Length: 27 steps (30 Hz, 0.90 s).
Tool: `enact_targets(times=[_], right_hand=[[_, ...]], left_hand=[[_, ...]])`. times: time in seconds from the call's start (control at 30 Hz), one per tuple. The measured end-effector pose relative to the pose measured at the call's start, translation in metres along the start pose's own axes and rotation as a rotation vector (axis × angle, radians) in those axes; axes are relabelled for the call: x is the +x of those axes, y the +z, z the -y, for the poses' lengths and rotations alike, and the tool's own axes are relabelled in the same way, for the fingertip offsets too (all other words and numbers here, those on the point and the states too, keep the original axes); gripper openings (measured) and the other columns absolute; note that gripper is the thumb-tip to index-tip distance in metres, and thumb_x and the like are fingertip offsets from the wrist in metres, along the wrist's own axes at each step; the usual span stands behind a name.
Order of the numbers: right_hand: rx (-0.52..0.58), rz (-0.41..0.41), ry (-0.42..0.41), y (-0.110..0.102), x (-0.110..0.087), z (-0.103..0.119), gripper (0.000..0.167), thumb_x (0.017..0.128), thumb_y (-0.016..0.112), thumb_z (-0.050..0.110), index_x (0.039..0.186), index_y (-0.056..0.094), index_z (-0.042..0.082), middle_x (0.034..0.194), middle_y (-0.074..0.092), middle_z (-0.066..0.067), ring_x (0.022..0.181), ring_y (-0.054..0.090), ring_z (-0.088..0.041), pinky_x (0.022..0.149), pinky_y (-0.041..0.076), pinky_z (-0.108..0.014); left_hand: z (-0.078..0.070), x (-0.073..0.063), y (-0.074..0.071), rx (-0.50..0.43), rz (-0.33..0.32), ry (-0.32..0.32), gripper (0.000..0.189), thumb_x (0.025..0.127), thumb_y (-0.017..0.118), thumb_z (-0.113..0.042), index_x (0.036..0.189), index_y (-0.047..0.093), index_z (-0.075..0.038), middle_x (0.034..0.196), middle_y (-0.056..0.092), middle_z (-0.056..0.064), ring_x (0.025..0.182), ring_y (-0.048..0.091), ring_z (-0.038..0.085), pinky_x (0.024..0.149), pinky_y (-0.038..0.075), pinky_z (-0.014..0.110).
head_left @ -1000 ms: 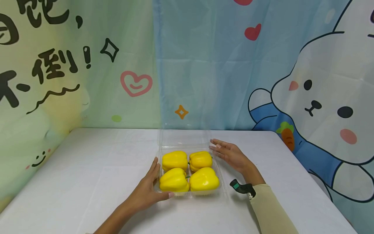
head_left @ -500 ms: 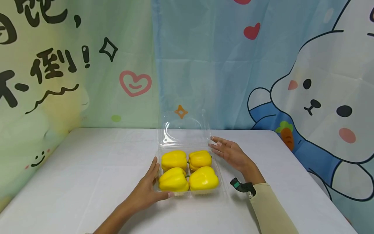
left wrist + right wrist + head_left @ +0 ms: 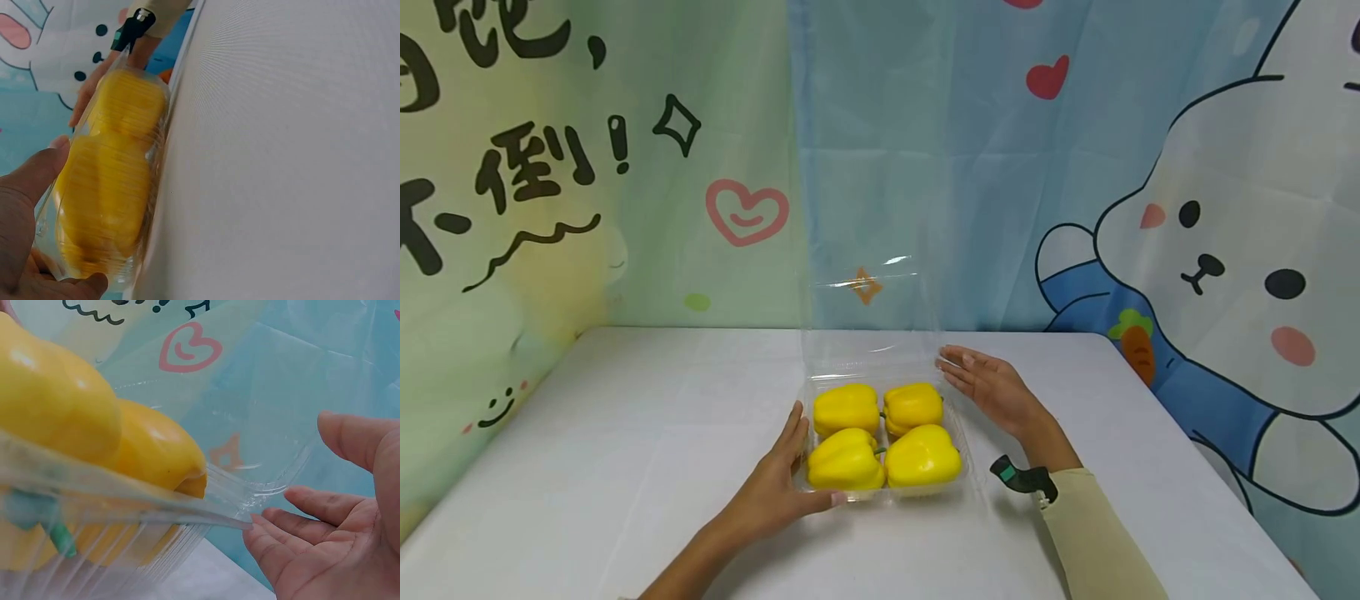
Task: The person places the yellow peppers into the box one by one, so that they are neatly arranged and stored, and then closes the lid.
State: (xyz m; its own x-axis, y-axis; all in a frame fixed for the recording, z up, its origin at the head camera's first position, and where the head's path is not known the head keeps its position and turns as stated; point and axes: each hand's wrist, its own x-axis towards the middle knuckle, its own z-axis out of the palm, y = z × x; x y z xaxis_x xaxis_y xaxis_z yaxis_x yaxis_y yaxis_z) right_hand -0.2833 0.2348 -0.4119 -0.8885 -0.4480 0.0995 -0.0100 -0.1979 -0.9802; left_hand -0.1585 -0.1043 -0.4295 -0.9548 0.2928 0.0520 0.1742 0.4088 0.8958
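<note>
Several yellow bell peppers [image 3: 922,455] sit in a clear plastic clamshell box [image 3: 966,454] on the table. Its see-through lid [image 3: 868,354] stands raised behind them. My left hand [image 3: 778,492] holds the box's front left corner, fingers along the left side and thumb at the front edge. In the left wrist view the thumb [image 3: 59,145] lies by the rim, with a fingertip [image 3: 95,282] against the ribbed wall. My right hand [image 3: 988,387] is beside the back right corner, fingers extended; in the right wrist view its fingertips [image 3: 256,531] meet the rim near the hinge.
A white-covered table [image 3: 647,467] surrounds the box. Behind it hangs a printed curtain [image 3: 880,167] with hearts, lettering and a cartoon rabbit. A black strap [image 3: 1026,482] circles the right wrist.
The lid has shifted at its hinge, its glare lines now higher against the curtain. Both hands and the peppers stay almost where they were.
</note>
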Motion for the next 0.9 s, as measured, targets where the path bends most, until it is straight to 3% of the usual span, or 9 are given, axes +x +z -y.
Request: enact_targets(times=[0.3,0.73,0.9], right_hand=[[0.044,-0.034,0.01,0.004,-0.001,0.001,0.05,0.107,0.037,0.013,0.149,0.022,-0.009,0.156,0.022,-0.023,0.14,0.029,-0.035,0.106,0.038,-0.032],[0.034,-0.011,-0.023,0.006,0.002,0.007,0.055,0.108,0.031,0.021,0.15,0.013,-0.01,0.157,0.016,-0.025,0.142,0.023,-0.039,0.111,0.031,-0.036],[0.026,-0.049,-0.021,0.01,0.001,0.012,0.055,0.108,0.033,0.024,0.151,0.016,-0.006,0.155,0.022,-0.025,0.14,0.029,-0.039,0.108,0.035,-0.036]], left_hand=[[0.0,-0.001,0.002,0.06,-0.019,-0.023,0.116,0.072,0.087,-0.035,0.154,0.013,0.001,0.162,-0.002,0.007,0.145,0.017,0.028,0.107,0.033,0.042],[-0.002,-0.002,-0.001,0.008,0.003,-0.011,0.115,0.074,0.086,-0.035,0.154,0.011,-0.001,0.162,-0.005,0.004,0.145,0.014,0.024,0.109,0.031,0.04],[-0.003,-0.001,-0.001,0.01,0.005,-0.013,0.115,0.074,0.086,-0.037,0.154,0.011,-0.001,0.162,-0.005,0.003,0.145,0.014,0.024,0.109,0.031,0.041]])
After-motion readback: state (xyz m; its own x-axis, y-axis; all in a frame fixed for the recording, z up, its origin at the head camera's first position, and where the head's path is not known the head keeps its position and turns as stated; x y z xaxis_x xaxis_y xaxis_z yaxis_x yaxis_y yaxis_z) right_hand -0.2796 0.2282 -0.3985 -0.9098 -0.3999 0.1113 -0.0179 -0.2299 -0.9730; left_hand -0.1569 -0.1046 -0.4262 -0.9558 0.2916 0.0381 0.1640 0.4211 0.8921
